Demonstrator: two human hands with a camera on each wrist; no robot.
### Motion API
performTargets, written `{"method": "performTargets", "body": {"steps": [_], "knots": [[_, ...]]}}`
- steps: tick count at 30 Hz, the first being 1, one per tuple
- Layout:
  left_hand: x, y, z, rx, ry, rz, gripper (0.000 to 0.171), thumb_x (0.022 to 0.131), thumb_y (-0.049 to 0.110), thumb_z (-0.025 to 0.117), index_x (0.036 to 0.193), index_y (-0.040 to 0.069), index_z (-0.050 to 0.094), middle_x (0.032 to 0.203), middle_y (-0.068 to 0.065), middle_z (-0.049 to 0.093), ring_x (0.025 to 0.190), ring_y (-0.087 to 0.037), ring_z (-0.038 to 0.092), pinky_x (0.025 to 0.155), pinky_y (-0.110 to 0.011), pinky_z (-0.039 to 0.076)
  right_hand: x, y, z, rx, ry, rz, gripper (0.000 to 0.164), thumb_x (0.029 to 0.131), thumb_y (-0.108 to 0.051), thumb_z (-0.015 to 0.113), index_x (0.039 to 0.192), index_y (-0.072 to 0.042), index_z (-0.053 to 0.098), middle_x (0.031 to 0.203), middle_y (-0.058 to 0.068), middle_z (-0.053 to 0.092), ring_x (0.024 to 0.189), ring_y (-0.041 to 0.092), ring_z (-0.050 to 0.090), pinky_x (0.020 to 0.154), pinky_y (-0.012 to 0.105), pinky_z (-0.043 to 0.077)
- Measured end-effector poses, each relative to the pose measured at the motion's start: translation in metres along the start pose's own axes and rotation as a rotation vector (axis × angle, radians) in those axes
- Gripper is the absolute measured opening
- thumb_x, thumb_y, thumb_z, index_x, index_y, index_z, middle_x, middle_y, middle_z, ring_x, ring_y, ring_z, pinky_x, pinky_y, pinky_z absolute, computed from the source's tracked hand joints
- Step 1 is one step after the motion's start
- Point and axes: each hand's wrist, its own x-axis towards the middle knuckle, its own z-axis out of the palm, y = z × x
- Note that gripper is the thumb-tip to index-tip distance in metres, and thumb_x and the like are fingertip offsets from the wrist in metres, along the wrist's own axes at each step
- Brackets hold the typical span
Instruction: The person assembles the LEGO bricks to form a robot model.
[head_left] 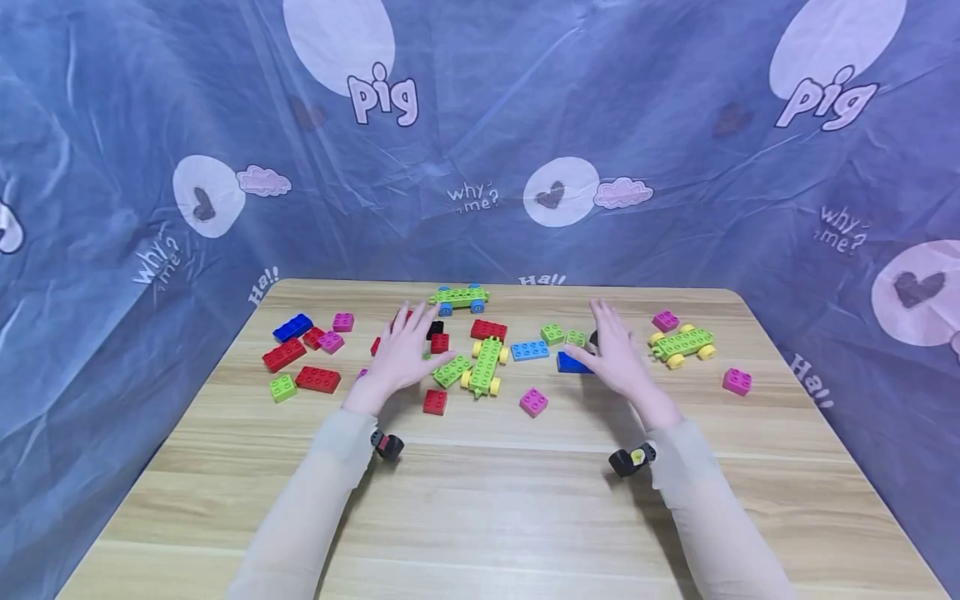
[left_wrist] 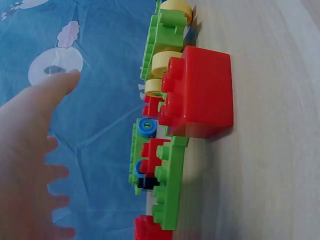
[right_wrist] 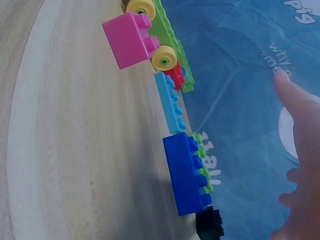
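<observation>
My left hand (head_left: 403,354) is held over the bricks left of centre, fingers spread, with nothing in it. Beneath and beside it lie a green brick (head_left: 452,371), a red brick (left_wrist: 207,92) and partly hidden red bricks. My right hand (head_left: 621,358) hovers with fingers extended near a dark blue brick (right_wrist: 184,175), also holding nothing. A black piece (right_wrist: 209,223) shows past that brick's end. Between the hands stand a green wheeled base with yellow wheels (head_left: 486,367), a light blue brick (head_left: 530,350) and a pink brick (head_left: 533,402).
A second green base with yellow wheels (head_left: 682,344) stands at right, and one with blue wheels (head_left: 460,298) at the back edge. More red bricks (head_left: 318,379), a blue brick (head_left: 292,327) and pink bricks (head_left: 737,382) lie about. A blue printed cloth (head_left: 480,233) hangs behind the wooden table (head_left: 480,517).
</observation>
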Motion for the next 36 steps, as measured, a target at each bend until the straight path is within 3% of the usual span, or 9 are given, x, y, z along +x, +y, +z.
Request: {"method": "performTargets", "body": {"steps": [4,7,15,25,31,36], "knots": [[0.006,-0.003,0.005,-0.079,0.007,0.064,0.088,0.085,0.052,0.065,0.153,0.014,0.025,0.156,-0.014,0.029,0.144,-0.038,0.022,0.112,-0.062,0.021,0.005,-0.003,0.008,0.083,0.006,-0.037,0.099,0.087,-0.039,0.069,0.154,-0.002,0.006,0.159,0.022,0.007,0.146,0.042,0.007,0.112,0.068,0.004],[0.009,-0.004,0.008,-0.156,-0.013,0.111,0.090,0.083,0.047,0.070,0.152,0.012,0.026,0.155,-0.015,0.031,0.143,-0.037,0.025,0.113,-0.059,0.023,0.008,-0.008,0.014,0.152,-0.008,-0.051,0.100,0.085,-0.034,0.072,0.154,-0.001,0.008,0.159,0.023,0.009,0.145,0.042,0.012,0.115,0.061,0.010],[0.016,-0.004,0.014,-0.349,-0.177,0.159,0.100,0.077,0.041,0.079,0.154,0.013,0.020,0.158,-0.015,0.023,0.145,-0.034,0.023,0.113,-0.055,0.028,0.012,-0.028,0.029,0.245,-0.088,-0.067,0.106,0.078,-0.036,0.080,0.154,-0.005,0.013,0.158,0.023,0.017,0.142,0.043,0.022,0.114,0.058,0.021],[0.024,0.000,0.021,-0.371,-0.303,0.199,0.117,0.069,0.042,0.086,0.155,0.009,0.014,0.160,-0.014,0.017,0.145,-0.033,0.022,0.113,-0.053,0.030,0.018,-0.043,0.050,0.262,-0.149,-0.116,0.105,0.072,-0.031,0.084,0.151,-0.001,0.021,0.154,0.022,0.027,0.140,0.040,0.030,0.113,0.055,0.026],[0.028,0.002,0.024,-0.385,-0.372,0.229,0.117,0.068,0.034,0.087,0.154,0.007,0.013,0.160,-0.016,0.017,0.146,-0.032,0.022,0.116,-0.050,0.025,0.022,-0.050,0.061,0.249,-0.188,-0.144,0.106,0.069,-0.033,0.086,0.149,0.001,0.025,0.155,0.022,0.027,0.142,0.040,0.027,0.114,0.055,0.024],[0.031,0.004,0.027,-0.374,-0.395,0.247,0.115,0.068,0.032,0.088,0.155,0.012,0.016,0.160,-0.014,0.017,0.146,-0.030,0.021,0.115,-0.051,0.025,0.025,-0.056,0.070,0.183,-0.217,-0.170,0.107,0.067,-0.037,0.087,0.148,0.003,0.029,0.153,0.024,0.029,0.140,0.041,0.029,0.113,0.055,0.027]]}}
